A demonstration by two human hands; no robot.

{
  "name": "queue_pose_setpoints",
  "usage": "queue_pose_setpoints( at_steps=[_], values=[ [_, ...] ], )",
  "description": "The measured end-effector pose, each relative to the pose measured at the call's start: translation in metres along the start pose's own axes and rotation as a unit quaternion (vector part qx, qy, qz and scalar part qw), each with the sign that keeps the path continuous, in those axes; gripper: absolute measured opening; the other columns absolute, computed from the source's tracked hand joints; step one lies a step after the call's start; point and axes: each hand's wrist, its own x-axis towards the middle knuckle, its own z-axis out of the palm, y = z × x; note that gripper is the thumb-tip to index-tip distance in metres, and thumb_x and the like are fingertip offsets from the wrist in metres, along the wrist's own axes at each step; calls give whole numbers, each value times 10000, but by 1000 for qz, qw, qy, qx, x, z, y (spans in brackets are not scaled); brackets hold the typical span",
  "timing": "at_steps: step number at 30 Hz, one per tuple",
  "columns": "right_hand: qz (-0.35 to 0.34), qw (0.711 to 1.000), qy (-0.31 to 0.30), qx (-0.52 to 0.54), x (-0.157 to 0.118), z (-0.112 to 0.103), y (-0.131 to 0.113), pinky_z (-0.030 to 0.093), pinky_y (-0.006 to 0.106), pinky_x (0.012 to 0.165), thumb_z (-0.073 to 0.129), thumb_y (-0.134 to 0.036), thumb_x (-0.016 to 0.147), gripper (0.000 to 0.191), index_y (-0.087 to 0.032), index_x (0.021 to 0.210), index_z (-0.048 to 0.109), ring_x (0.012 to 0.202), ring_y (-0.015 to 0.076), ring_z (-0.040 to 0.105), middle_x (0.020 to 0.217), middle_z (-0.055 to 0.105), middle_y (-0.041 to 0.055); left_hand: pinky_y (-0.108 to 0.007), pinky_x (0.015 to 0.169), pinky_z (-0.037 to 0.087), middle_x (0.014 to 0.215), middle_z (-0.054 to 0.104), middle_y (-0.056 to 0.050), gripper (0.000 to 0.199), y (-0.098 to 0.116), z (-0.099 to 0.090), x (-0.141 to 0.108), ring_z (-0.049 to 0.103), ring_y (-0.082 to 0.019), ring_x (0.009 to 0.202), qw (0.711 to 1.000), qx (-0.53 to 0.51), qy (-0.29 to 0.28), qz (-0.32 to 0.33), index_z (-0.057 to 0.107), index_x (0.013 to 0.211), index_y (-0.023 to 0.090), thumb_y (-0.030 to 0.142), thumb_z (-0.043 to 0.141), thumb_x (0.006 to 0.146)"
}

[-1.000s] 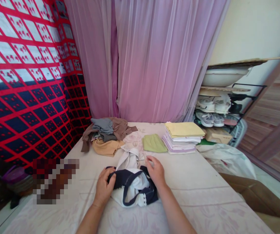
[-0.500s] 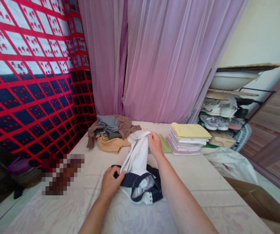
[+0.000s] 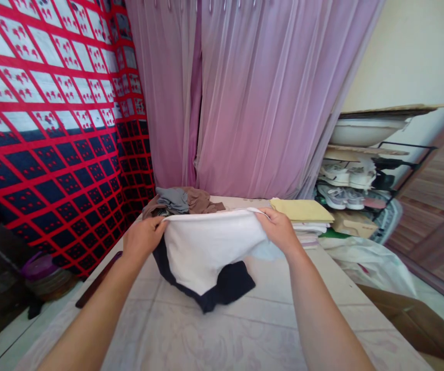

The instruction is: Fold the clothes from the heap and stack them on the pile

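Observation:
A white garment with dark navy parts (image 3: 214,247) is stretched between my two hands above the bed (image 3: 191,335). My left hand (image 3: 142,239) pinches its upper left corner. At the upper right corner, my right hand (image 3: 279,229) grips the white cloth between thumb and fingers. The navy part hangs below and touches the bed sheet. Behind my left hand lies a crumpled pile of grey and brown clothes (image 3: 187,200). A folded stack with a yellow cloth on top (image 3: 303,211) sits just beyond my right hand.
Pink curtains (image 3: 253,103) hang behind the bed, and a red checked cloth (image 3: 52,134) covers the left side. A rack with shoes (image 3: 347,175) stands at the right, near a plastic bag (image 3: 369,260) and a cardboard box (image 3: 415,319). A dark flat object (image 3: 98,281) lies at the left edge.
My left hand has moved up and left, my right hand a little right. The garment, bunched before, is now spread wide between them, its navy part hanging lower.

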Motion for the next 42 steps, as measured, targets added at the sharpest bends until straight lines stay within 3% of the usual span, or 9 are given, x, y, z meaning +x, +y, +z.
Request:
queue_pose_setpoints(
  at_steps=[5, 11, 16, 20, 25, 30, 33, 39, 42],
  values=[
    [20, 987, -72, 142, -16, -17, -31, 403, 237, 599, 536, -459, 771, 385, -149, 932, 699, 683, 152, 552, 761, 660, 8, -272, 632, 477, 851, 729, -33, 338, 12, -59, 38, 660, -222, 759, 991, -113, 57, -32, 692, 1061, 278, 433, 488, 840],
    [65, 937, -139, 314, -37, -9, -46, 396, 224, 586, 596, -470, 767, 375, -177, 996, 651, 668, 131, 533, 789, 633, -4, -249, 656, 538, 988, 700, -48, 344, 52, -77, 78, 672, -174, 857, 908, -404, 111, -12, 592, 1147, 194, 272, 469, 835],
    [92, 918, -172, 346, -60, -6, -19, 419, 241, 645, 655, -452, 736, 331, -176, 914, 617, 709, 144, 547, 791, 625, 2, -376, 1100, 307, 1444, 432, -58, 560, 115, -17, 91, 396, -189, 1322, 840, -470, -51, 265, 413, 1370, 214, 219, 508, 818],
    [83, 911, -310, 259, -85, -4, 22, 430, 263, 700, 624, -449, 764, 285, -167, 799, 620, 732, 148, 550, 749, 621, 3, -368, 1134, 239, 1459, 413, -46, 569, 133, 65, 58, 355, -202, 1351, 844, -389, -235, 286, 438, 1381, 217, 269, 509, 819],
    [139, 951, -273, 47, -101, 10, 87, 437, 273, 659, 482, -436, 798, 316, -174, 677, 609, 672, 167, 564, 648, 613, 7, -490, 1123, 210, 1408, 472, -115, 469, 80, 129, 5, 376, -282, 1333, 931, -223, -213, 194, 574, 1264, 182, 217, 525, 799],
    [246, 948, -153, -129, -102, 26, 111, 463, 305, 797, 382, -442, 860, 403, -169, 1038, 620, 881, 201, 635, 1015, 676, 84, -505, 1097, 230, 1463, 394, -117, 459, -8, 135, -22, 321, -286, 1360, 996, -9, -69, 59, 503, 1322, 206, 303, 448, 877],
    [264, 922, -143, -246, -100, 33, 102, 456, 364, 854, 387, -518, 862, 566, -148, 1277, 494, 1032, 254, 606, 1244, 573, 154, -438, 1030, 338, 1389, 478, -165, 511, -46, 130, -26, 432, -287, 1282, 995, 37, -89, -36, 470, 1328, 138, 399, 410, 893],
    [237, 871, -256, -346, -87, 36, 86, 464, 347, 791, 481, -356, 809, 297, -190, 983, 655, 1016, 262, 618, 1055, 668, 125, -344, 909, 409, 1122, 659, -116, 322, -57, 125, -27, 574, -279, 1093, 990, 36, -129, -52, 644, 994, 192, 424, 486, 836],
    [219, 880, -229, -355, -75, 30, 89, 458, 323, 778, 435, -304, 829, 287, -200, 999, 643, 991, 243, 626, 1037, 675, 114, -311, 753, 452, 941, 691, -89, 275, -44, 119, -29, 637, -261, 931, 988, -4, -127, -87, 621, 946, 202, 385, 441, 848]
  ],
)
